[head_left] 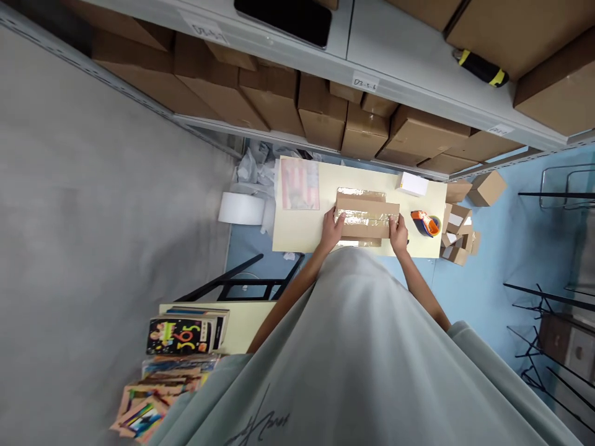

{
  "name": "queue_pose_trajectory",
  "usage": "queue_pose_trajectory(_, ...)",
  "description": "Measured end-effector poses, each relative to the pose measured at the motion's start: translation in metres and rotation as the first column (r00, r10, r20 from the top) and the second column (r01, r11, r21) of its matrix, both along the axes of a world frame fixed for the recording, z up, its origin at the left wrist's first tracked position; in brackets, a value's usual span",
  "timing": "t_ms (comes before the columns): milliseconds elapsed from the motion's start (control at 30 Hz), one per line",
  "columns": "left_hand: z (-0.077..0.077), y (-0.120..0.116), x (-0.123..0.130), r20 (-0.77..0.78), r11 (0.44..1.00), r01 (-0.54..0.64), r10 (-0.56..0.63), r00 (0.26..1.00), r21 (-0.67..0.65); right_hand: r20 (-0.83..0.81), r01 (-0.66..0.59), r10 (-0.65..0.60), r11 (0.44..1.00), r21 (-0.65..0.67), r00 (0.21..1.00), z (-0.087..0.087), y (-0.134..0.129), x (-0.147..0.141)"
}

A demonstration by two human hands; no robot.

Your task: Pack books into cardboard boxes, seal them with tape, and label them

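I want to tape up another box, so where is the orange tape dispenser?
In the head view, the tape dispenser lies near the right end of the cream table, just right of the right hand, nearer than the white box.

black device (286, 18) cropped, rightmost label (501, 129) illegible

Single head-worn view; scene seen from above, facing forward and down, hands and tabletop (297, 232) at arm's reach.

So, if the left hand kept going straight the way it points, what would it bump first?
Probably the brown cardboard package, because the left hand is touching its left end. Exact depth is hard to tell.
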State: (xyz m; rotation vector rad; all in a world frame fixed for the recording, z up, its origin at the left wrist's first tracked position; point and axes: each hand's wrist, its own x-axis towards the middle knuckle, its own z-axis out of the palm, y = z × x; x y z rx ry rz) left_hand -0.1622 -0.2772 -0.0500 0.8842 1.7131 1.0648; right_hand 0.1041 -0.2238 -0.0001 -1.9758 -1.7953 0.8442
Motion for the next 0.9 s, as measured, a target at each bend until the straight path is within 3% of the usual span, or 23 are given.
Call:
queue_pose_trajectory(133, -0.007, -0.002, 0.001, 0.023, 1.000, 0.001, -0.001, 1.000, -0.019, 0.024, 0.137, -0.137, 0.990, -0.036, 0.990, 0.005, -0.004, -0.010)
queue_pose_trajectory(367, -0.013, -0.002, 0.000, 0.044, 1.000, -0.001, 0.001, 0.999, 0.003, 0.061, 0.143, -0.140, 0.989, -0.032, 0.988, 0.010, -0.004, -0.013)
queue_pose_trajectory(633, -0.006, 0.001, -0.002, 0.017, 0.999, 0.015, -0.016, 1.000, 0.043, -0.016, 0.101, -0.102, 0.994, -0.039, 0.995, 0.007, -0.004, -0.008)
queue_pose_trajectory(767, -0.002, 0.001, -0.004, -0.019, 0.998, 0.015, -0.014, 1.000, 0.055, -0.067, 0.072, -0.069, 0.997, 0.030, 0.995, 0.003, 0.004, 0.024)
queue_pose_trajectory(900, 0.001, 0.003, -0.003, -0.007, 0.999, -0.006, 0.007, 1.000, 0.044, 0.099, 0.145, -0.161, 0.978, 0.150, 0.982, -0.007, 0.022, 0.088)
